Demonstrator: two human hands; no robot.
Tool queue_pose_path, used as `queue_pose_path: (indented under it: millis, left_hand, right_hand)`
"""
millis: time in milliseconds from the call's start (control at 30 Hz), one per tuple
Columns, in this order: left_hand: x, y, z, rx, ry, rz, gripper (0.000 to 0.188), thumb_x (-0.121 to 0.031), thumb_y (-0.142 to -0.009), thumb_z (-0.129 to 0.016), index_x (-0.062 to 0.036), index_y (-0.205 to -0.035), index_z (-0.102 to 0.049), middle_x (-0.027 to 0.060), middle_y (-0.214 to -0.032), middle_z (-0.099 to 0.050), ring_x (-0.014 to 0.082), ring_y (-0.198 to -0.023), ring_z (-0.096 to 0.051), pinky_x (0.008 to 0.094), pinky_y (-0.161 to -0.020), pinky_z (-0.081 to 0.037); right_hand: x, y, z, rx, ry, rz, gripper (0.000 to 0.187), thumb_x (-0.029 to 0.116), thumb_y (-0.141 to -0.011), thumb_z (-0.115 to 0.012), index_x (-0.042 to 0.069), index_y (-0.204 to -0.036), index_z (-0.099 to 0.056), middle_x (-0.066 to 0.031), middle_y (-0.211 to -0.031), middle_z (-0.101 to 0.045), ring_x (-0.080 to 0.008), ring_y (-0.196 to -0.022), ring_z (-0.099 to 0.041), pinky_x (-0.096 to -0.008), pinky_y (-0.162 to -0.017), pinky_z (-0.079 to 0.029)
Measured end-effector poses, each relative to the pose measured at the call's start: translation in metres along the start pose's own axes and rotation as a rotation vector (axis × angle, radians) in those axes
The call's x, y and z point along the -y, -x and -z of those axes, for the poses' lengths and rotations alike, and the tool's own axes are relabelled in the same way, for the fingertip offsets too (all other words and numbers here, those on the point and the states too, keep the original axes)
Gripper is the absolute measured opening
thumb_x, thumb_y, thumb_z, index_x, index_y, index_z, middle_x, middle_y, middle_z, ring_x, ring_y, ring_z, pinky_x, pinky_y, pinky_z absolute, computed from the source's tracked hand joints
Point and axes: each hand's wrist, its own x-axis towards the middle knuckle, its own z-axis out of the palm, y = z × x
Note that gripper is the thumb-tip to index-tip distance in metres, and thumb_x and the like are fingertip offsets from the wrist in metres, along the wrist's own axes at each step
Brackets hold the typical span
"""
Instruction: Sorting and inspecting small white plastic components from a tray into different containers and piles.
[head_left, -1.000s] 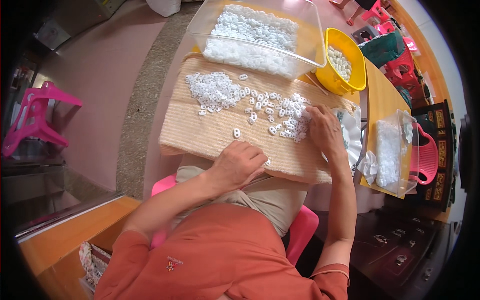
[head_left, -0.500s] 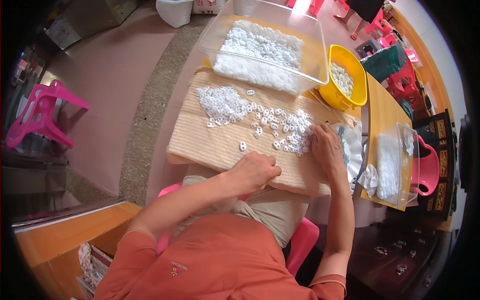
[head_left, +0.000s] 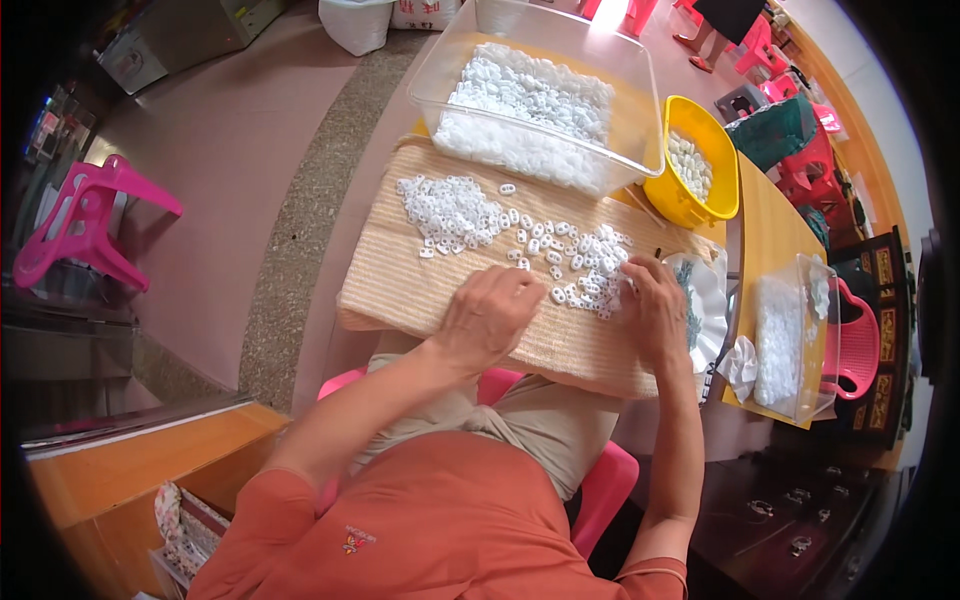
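Note:
Small white oval pieces with two holes lie on a striped beige cloth (head_left: 395,290) spread over the work surface. A dense heap of such pieces (head_left: 452,213) is at the left, and a looser cluster (head_left: 602,262) at the right. My left hand (head_left: 492,312) rests palm down on the cloth between them, its fingers bent together and their tips touching the cloth below a few loose pieces. My right hand (head_left: 655,305) curls at the right edge of the looser cluster, thumb and fingers drawn together. Whatever either hand's fingertips hold is too small or hidden.
Behind the cloth stands a large clear bin (head_left: 520,170) of white pieces, beside a yellow tub (head_left: 722,200) with more. A white bag (head_left: 712,320) lies right of my right hand. Another clear bin (head_left: 815,345) is farther right. A pink stool (head_left: 95,205) stands at left.
My left hand has moved forward and slightly left over the cloth, now covering where a lone piece lay. My right hand stays beside the cluster, its fingers shifted slightly.

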Motion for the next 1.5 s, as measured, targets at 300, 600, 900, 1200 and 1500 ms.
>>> queue_pose_path:
  millis: [300,600,900,1200,1500]
  left_hand:
    - [0.017,0.028,0.028,0.087,0.021,0.144,0.027,-0.014,-0.077,-0.072,-0.0066,-0.102,-0.065,0.0092,-0.102,-0.063,0.0295,-0.095,-0.061,0.0406,-0.082,-0.050]
    - [0.026,0.029,0.023,0.070,0.059,0.115,0.021,-0.009,-0.080,-0.068,-0.0056,-0.100,-0.064,0.0111,-0.100,-0.063,0.0310,-0.093,-0.061,0.0394,-0.080,-0.051]
    - [0.031,0.027,0.023,0.123,0.048,0.074,0.009,-0.007,-0.081,-0.066,-0.0041,-0.090,-0.064,0.0118,-0.086,-0.063,0.0324,-0.082,-0.062,0.0417,-0.072,-0.049]
    - [0.030,0.023,0.023,0.078,0.081,0.045,0.012,-0.010,-0.082,-0.065,-0.0057,-0.093,-0.065,0.0110,-0.085,-0.063,0.0321,-0.080,-0.062,0.0415,-0.070,-0.050]
    - [0.029,0.025,0.024,0.190,0.025,0.049,0.018,-0.019,-0.081,-0.068,-0.0074,-0.094,-0.065,0.0083,-0.092,-0.060,0.0279,-0.086,-0.060,0.0404,-0.077,-0.046]
  right_hand:
    - [0.024,0.008,-0.006,-0.118,-0.018,0.147,0.021,0.003,-0.077,-0.071,0.005,-0.097,-0.065,-0.0103,-0.101,-0.065,-0.0297,-0.092,-0.062,-0.0392,-0.078,-0.051]
    - [0.049,0.029,-0.032,-0.425,-0.147,-0.052,0.015,-0.005,-0.082,-0.068,0.000,-0.095,-0.064,-0.0124,-0.093,-0.065,-0.0205,-0.078,-0.065,-0.0289,-0.068,-0.053]
    - [0.066,0.054,-0.052,-0.636,-0.273,-0.128,0.013,-0.008,-0.084,-0.065,-0.002,-0.096,-0.064,-0.0105,-0.094,-0.064,-0.0156,-0.076,-0.060,-0.0242,-0.065,-0.050]
    - [0.114,0.139,-0.075,-0.512,-0.317,-0.193,0.018,-0.011,-0.080,-0.065,-0.001,-0.095,-0.062,-0.0128,-0.091,-0.064,-0.0178,-0.069,-0.060,-0.0266,-0.060,-0.049]
    - [0.110,0.160,-0.076,-0.396,-0.399,-0.202,0.023,-0.011,-0.075,-0.065,0.001,-0.096,-0.064,-0.0141,-0.088,-0.065,-0.0245,-0.071,-0.063,-0.0316,-0.064,-0.051]
